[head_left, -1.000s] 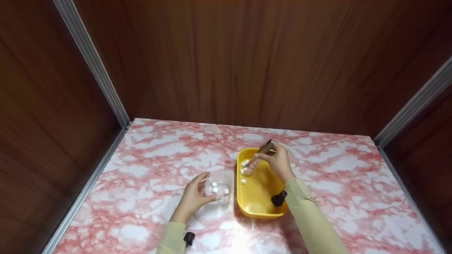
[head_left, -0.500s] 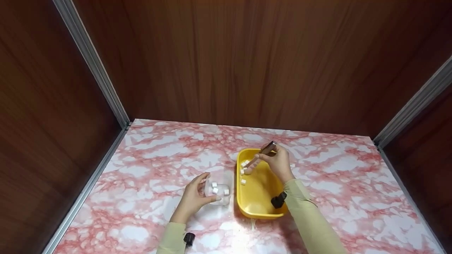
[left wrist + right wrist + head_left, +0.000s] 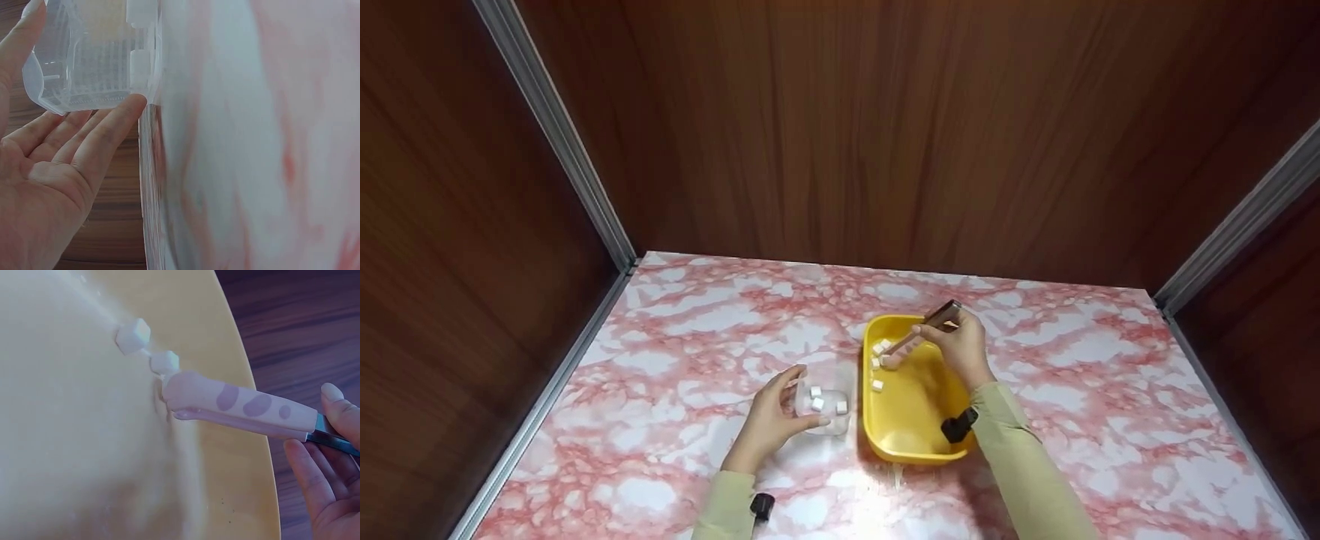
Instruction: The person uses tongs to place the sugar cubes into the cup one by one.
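Your right hand pinches the pink-tipped tongs, tips at the white cubes in the yellow basin, their hold unclear; squeeze gently, while your left hand grips the clear plastic container beside it

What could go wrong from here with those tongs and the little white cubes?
The tips of the tongs in the right hand are close to several white cubes in the yellow tray, so they might nudge a neighbour. If the left hand tips the clear container, the cubes inside could shift. The black wrist device appears near the tray's edge and might bump it.
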`<action>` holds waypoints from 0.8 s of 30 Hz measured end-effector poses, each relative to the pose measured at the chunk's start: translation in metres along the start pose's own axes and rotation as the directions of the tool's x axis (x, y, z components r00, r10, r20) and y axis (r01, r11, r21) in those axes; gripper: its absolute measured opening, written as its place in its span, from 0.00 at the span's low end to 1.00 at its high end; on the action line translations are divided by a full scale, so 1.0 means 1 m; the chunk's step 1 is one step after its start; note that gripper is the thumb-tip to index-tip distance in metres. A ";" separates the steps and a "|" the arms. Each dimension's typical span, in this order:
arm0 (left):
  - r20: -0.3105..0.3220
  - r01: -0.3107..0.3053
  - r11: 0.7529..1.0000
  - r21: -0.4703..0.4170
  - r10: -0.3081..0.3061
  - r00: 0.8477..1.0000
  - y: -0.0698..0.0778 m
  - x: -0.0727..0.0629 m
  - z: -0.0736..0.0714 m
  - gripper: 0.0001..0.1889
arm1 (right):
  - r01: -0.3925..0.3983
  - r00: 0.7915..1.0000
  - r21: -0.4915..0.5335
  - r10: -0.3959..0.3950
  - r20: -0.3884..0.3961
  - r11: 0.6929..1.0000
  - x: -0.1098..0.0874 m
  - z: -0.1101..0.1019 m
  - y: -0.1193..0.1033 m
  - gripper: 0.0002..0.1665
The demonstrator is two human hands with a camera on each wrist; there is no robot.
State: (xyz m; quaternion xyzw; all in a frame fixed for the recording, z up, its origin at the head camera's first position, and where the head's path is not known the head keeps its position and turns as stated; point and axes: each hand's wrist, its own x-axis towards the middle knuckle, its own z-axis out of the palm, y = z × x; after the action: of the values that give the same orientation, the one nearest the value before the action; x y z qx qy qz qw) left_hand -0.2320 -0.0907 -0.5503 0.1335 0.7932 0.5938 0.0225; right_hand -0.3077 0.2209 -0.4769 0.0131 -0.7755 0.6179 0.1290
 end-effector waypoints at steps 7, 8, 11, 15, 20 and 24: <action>0.007 0.010 1.000 -0.009 -0.010 1.000 0.000 0.000 0.000 0.48 | -0.052 0.999 0.032 0.053 -0.012 0.998 -0.003 -0.009 -0.007 0.15; 0.007 0.010 1.000 -0.010 -0.010 1.000 0.000 0.000 0.000 0.48 | -0.059 0.998 0.063 0.060 -0.012 0.996 -0.002 -0.011 -0.003 0.15; 0.004 0.014 1.000 -0.005 -0.014 1.000 0.000 0.000 0.000 0.47 | -0.081 0.996 0.137 0.084 -0.016 0.987 0.002 -0.014 0.009 0.17; 0.003 0.018 1.000 -0.010 -0.018 1.000 -0.001 0.000 0.001 0.47 | -0.091 0.994 0.170 0.100 -0.045 0.981 0.002 -0.017 0.017 0.18; 0.009 0.014 1.000 -0.024 -0.014 1.000 -0.001 0.000 0.000 0.47 | -0.104 0.991 0.173 0.117 -0.064 0.979 0.000 -0.021 0.015 0.19; 0.008 0.009 1.000 -0.017 -0.009 1.000 0.000 0.000 0.000 0.47 | -0.129 0.988 0.206 0.144 -0.059 0.970 -0.002 -0.023 0.010 0.20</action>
State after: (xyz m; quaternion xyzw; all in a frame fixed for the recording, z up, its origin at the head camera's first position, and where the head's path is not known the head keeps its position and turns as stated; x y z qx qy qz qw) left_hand -0.2318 -0.0910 -0.5501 0.1323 0.7886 0.5998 0.0296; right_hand -0.3030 0.2452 -0.4819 -0.0502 -0.7025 0.7009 0.1128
